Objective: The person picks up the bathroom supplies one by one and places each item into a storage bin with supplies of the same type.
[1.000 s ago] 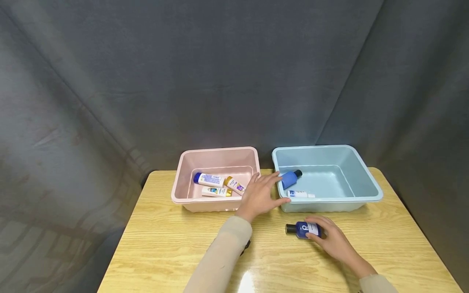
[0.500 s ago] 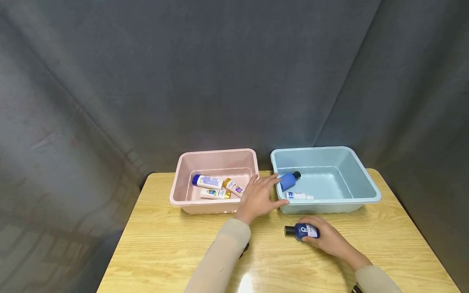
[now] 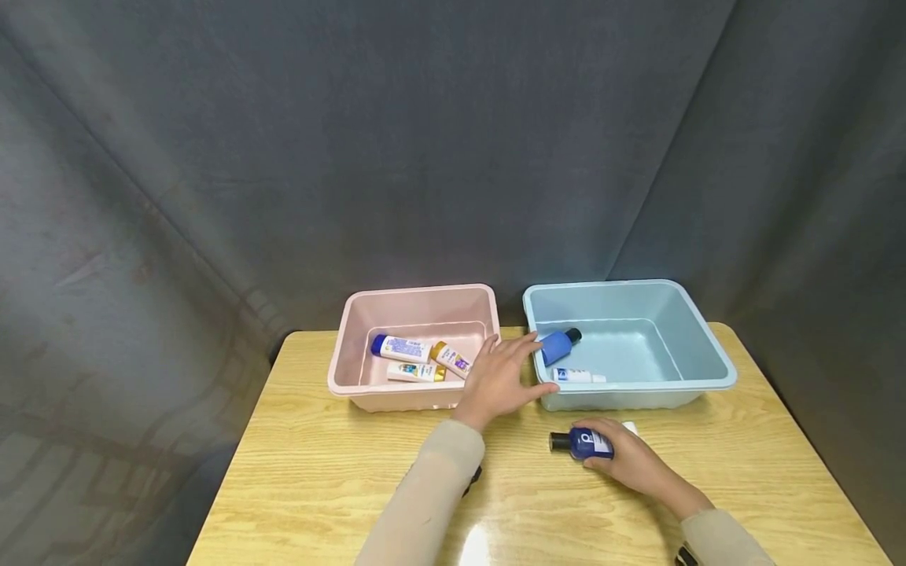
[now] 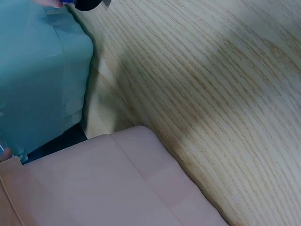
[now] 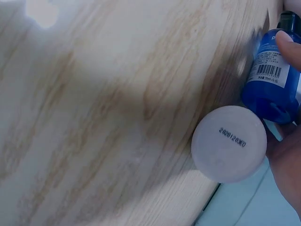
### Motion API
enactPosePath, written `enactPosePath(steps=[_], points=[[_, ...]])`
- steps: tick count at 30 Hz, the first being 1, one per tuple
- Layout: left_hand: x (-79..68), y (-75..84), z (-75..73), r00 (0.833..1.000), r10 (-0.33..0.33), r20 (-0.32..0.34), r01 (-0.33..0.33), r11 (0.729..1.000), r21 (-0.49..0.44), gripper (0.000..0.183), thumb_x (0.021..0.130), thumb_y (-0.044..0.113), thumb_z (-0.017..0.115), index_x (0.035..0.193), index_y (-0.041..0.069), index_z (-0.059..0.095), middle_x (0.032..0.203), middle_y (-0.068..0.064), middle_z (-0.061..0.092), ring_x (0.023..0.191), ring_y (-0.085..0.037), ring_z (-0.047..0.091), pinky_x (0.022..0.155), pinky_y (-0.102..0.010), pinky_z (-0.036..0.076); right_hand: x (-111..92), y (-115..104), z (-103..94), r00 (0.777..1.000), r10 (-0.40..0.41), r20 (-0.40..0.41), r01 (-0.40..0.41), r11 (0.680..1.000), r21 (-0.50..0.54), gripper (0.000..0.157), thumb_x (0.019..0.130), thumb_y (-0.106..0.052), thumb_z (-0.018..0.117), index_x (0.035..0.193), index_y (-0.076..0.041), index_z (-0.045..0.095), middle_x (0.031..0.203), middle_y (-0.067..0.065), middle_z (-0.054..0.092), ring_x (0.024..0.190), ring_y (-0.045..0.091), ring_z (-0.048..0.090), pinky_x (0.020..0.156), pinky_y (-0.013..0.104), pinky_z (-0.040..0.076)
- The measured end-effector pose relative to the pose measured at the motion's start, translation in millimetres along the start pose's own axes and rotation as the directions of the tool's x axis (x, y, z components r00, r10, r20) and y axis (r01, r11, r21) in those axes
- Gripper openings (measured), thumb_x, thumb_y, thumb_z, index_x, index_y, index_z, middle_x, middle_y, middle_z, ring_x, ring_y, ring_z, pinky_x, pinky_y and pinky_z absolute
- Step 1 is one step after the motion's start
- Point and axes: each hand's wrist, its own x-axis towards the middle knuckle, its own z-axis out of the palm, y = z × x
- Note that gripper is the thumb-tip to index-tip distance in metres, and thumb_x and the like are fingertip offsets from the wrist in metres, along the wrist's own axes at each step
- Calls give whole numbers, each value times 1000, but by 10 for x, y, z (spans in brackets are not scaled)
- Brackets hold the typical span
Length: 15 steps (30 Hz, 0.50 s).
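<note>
My right hand (image 3: 628, 460) holds a dark blue bottle (image 3: 591, 444) with a black cap, lying sideways over the table in front of the light blue basin (image 3: 640, 398). Thumb and fingers curl round its body. Beside this bottle, the right wrist view shows the round white base of a white container (image 5: 229, 144), printed with a date. In the head view only a bit of it peeks out behind the hand. My left hand (image 3: 495, 381) reaches over the gap between the basins, fingers spread, thumb and fingertips at the light blue basin's left rim.
A pink basin (image 3: 368, 399) on the left holds several tubes, among them a blue-capped tube (image 3: 405, 349). Inside the light blue basin lie a blue bottle (image 3: 556, 347) and a small white tube (image 3: 573, 376). A grey curtain (image 3: 453, 157) hangs behind the wooden table (image 3: 297, 472).
My right hand has shifted slightly left with the dark blue bottle, its fingers closer round it. A white container now shows behind that hand. The left hand has stayed at the rim.
</note>
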Motion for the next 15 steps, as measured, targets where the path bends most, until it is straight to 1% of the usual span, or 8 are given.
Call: enactPosePath(steps=[4, 7, 15], points=[[7, 2, -15, 1000, 2, -7, -2, 1000, -16, 80, 84, 78, 50, 148, 30, 45, 157, 8, 36, 139, -15, 40, 121, -47, 18, 15, -24, -25, 1000, -1, 8, 1, 1000, -11, 57, 71, -8, 87, 123, -7, 65, 120, 12, 66, 109, 37, 62, 89, 57, 51], [8, 12, -28, 1000, -1, 2, 1, 1000, -8, 81, 84, 79, 49, 149, 30, 44, 158, 9, 35, 140, -15, 40, 121, -46, 18, 15, -26, -40, 1000, 0, 12, 1, 1000, -26, 56, 71, -9, 87, 123, -7, 66, 119, 11, 67, 109, 36, 62, 90, 56, 51], [-4, 5, -20, 1000, -5, 10, 5, 1000, -19, 79, 85, 76, 53, 149, 30, 44, 158, 9, 34, 141, -16, 38, 121, -46, 15, 8, -15, -32, 1000, -5, 23, 6, 999, -47, 56, 72, -12, 87, 124, -10, 66, 120, 7, 67, 109, 32, 62, 89, 53, 52]])
